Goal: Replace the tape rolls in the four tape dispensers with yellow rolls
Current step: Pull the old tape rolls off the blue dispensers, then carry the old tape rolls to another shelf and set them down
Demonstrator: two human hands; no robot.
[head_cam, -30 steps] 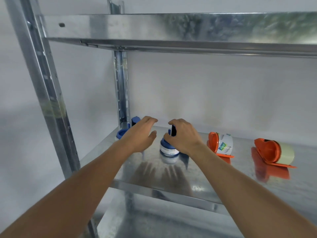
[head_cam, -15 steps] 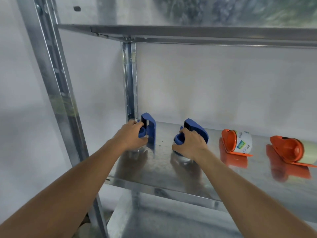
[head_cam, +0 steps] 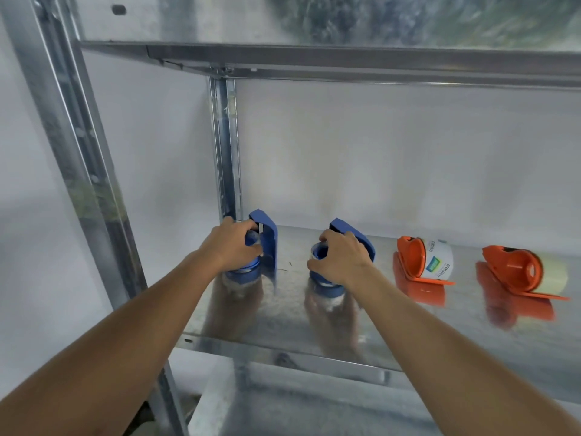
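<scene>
Four tape dispensers stand in a row on a metal shelf (head_cam: 393,338). My left hand (head_cam: 231,245) grips the leftmost blue dispenser (head_cam: 267,243) around its roll. Beside it, my right hand (head_cam: 341,259) grips the second blue dispenser (head_cam: 355,236), fingers curled over its hub and roll. To the right lies an orange dispenser (head_cam: 412,261) holding a white printed roll (head_cam: 438,259). At the far right another orange dispenser (head_cam: 515,270) holds a pale cream roll (head_cam: 553,276). The rolls in the blue dispensers are mostly hidden by my hands.
A second metal shelf (head_cam: 345,58) hangs close above. Upright steel posts stand at the left front (head_cam: 63,146) and at the back left corner (head_cam: 224,146). A white wall closes the back. A lower shelf shows below the front edge.
Both hands have closed on the two blue dispensers, which now stand more upright. The view has shifted down and to the left.
</scene>
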